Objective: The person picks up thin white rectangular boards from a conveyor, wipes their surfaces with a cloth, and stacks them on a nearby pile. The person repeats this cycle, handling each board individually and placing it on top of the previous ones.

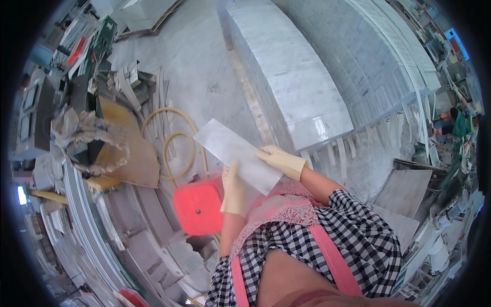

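Note:
A pale rectangular tile (238, 156) is held tilted in front of my body, one long edge toward each hand. My left hand (232, 189), in a cream rubber glove, grips its lower left edge with the thumb on the face. On the opposite edge my right hand (280, 160), gloved alike, is closed with its fingers on the tile. The fingers behind the tile are hidden. Just left of my left hand is a red plastic stool (198, 206). A pink apron (286, 204) lies below the tile.
Long rows of stacked tiles (291, 66) stand ahead to the right. A yellow hose (164, 148) coils on the dusty floor beyond the stool. Broken offcuts (134, 84) lie farther left, near a metal-railed machine (89, 215). Flat boards (404, 192) lean at the right.

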Demonstrator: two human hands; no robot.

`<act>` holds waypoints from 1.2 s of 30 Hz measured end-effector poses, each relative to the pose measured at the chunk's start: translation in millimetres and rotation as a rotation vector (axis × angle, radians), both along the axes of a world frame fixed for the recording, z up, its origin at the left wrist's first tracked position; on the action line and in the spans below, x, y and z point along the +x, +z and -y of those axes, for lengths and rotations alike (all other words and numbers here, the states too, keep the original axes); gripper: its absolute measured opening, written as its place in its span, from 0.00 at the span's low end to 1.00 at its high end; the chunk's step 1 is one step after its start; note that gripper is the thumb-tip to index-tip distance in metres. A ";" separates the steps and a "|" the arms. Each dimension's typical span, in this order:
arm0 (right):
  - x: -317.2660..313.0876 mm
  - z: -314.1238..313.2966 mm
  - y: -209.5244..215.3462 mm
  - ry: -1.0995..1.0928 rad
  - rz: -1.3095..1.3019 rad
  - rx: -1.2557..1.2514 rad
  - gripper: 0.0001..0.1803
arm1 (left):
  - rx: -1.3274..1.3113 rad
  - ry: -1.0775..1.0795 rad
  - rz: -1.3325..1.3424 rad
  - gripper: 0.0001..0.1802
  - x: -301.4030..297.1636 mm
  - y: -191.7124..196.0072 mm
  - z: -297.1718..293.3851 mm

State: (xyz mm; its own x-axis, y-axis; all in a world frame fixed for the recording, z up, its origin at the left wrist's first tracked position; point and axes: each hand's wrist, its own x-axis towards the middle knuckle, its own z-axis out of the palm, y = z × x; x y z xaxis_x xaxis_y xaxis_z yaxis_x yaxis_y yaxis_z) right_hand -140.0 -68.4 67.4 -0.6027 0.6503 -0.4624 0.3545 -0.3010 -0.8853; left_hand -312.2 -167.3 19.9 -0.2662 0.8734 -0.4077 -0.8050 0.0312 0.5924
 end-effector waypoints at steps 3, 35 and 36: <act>6.0 -28.5 -2.6 -0.047 0.013 0.028 0.29 | -0.050 -0.121 -0.079 0.26 -9.2 2.9 -40.5; -33.0 -373.0 -4.6 -0.662 0.234 0.084 0.32 | 0.104 -0.643 -0.234 0.17 -37.2 65.4 -498.7; -31.4 -373.4 -9.2 -0.679 0.271 0.093 0.32 | 0.093 -0.615 -0.243 0.17 -30.7 73.1 -500.8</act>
State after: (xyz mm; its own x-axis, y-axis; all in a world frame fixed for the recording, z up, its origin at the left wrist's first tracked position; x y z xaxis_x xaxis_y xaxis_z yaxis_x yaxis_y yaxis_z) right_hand -171.3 305.0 58.2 0.0742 0.8833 -0.4629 0.3265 -0.4601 -0.8256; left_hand -342.9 333.6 92.9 0.2168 0.9241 -0.3148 -0.5004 0.3821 0.7769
